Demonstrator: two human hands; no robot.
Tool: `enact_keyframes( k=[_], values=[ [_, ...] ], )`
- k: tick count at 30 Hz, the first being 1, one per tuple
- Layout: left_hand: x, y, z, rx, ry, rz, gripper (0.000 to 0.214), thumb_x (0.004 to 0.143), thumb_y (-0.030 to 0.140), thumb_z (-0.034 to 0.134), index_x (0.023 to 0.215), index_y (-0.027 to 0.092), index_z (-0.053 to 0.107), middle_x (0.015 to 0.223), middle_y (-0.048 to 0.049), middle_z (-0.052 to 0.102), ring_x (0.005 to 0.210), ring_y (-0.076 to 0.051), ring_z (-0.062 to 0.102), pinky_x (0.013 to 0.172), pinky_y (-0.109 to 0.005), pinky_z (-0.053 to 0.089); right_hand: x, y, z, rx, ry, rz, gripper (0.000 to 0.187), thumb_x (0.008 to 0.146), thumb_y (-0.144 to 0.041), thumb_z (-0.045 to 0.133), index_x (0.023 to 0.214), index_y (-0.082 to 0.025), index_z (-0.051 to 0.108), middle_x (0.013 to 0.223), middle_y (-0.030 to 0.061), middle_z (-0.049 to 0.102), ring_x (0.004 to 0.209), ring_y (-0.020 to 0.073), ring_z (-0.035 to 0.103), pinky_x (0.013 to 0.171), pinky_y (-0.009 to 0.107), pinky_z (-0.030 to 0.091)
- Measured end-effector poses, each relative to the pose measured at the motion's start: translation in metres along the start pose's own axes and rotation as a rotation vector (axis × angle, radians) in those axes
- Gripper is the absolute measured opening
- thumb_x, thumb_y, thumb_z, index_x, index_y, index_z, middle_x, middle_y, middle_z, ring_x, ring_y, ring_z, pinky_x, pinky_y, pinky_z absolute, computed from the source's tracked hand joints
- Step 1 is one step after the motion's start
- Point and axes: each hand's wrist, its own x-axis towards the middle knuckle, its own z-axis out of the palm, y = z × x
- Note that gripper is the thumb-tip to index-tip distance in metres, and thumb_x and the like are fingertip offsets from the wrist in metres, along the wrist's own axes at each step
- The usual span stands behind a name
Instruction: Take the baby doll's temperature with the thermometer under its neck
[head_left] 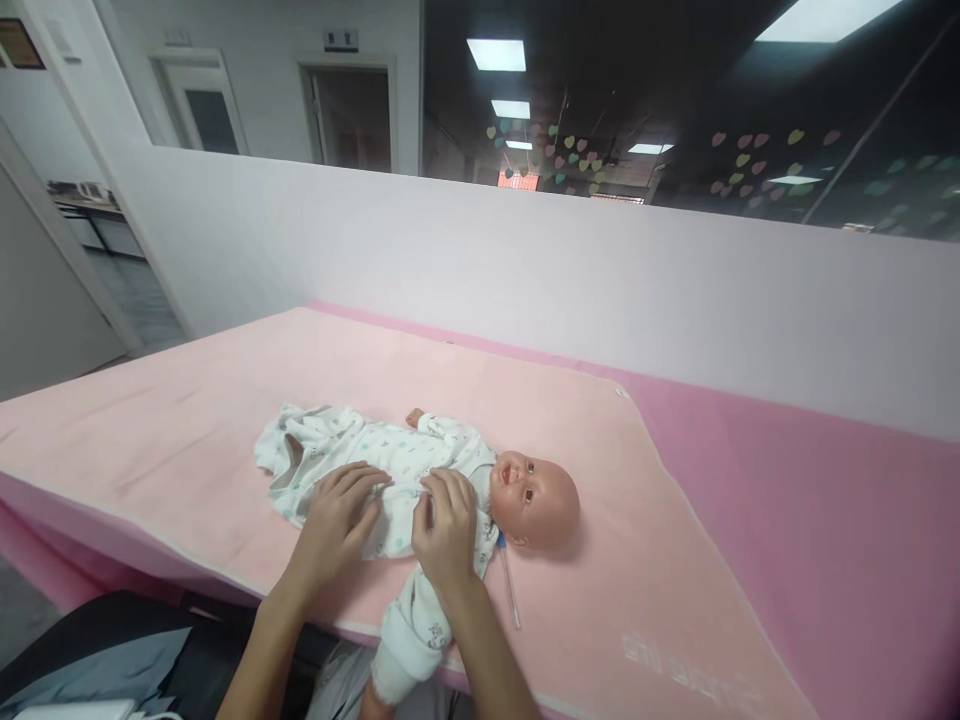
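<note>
A baby doll (536, 500) lies on its back on a pink mat, head to the right. It wears a white baby romper (394, 450) with a small print, its lower part loose and rumpled to the left. My left hand (341, 520) rests on the romper's lower front, fingers lightly bent and thumb apart. Near the doll's chest, my right hand (448, 520) has its fingers curled with the thumb close, on a bit of the romper's cloth. One sleeve (412, 635) reaches toward me over the mat's edge. The other arm lies on the far side.
Beside the doll's neck lies a thin clear stick with a blue end (510, 590). The pink mat (675, 580) covers the table, with a white wall (525, 260) and window behind. At the lower left are dark and blue-grey cloth (97, 670) and a white device (75, 710).
</note>
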Motion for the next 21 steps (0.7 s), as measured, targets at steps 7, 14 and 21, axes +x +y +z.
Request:
enact_keyframes(
  k=[7,14,21],
  values=[
    [-0.005,-0.007,-0.003,0.009,-0.038,-0.01,0.028,0.082,0.027,0.044,0.104,0.022,0.059,0.111,-0.0062,0.061,0.109,-0.026,0.049,0.095,-0.043,0.036,0.012,-0.016,0.012,-0.163,-0.295,-0.161,0.009,0.082,-0.022,0.052,0.089,-0.021,0.057,0.098,0.005,0.062,0.1,0.0195,0.053,0.103,0.045,0.027],
    [-0.007,-0.007,-0.001,-0.019,-0.048,-0.06,0.031,0.081,0.025,0.044,0.11,0.022,0.054,0.112,-0.0062,0.061,0.109,-0.026,0.05,0.094,-0.043,0.036,0.016,-0.018,0.016,-0.159,-0.337,-0.065,0.006,0.08,-0.019,0.055,0.082,-0.023,0.051,0.083,-0.0004,0.061,0.088,0.0172,0.054,0.102,0.042,0.027],
    [-0.001,-0.002,0.0,-0.004,-0.029,-0.107,0.024,0.085,0.03,0.042,0.103,0.022,0.056,0.106,-0.0062,0.062,0.101,-0.024,0.054,0.087,-0.038,0.039,0.016,-0.015,0.021,-0.089,-0.279,-0.02,0.004,0.084,-0.019,0.052,0.083,-0.023,0.052,0.082,-0.0016,0.063,0.085,0.0162,0.055,0.101,0.041,0.027]
  ],
)
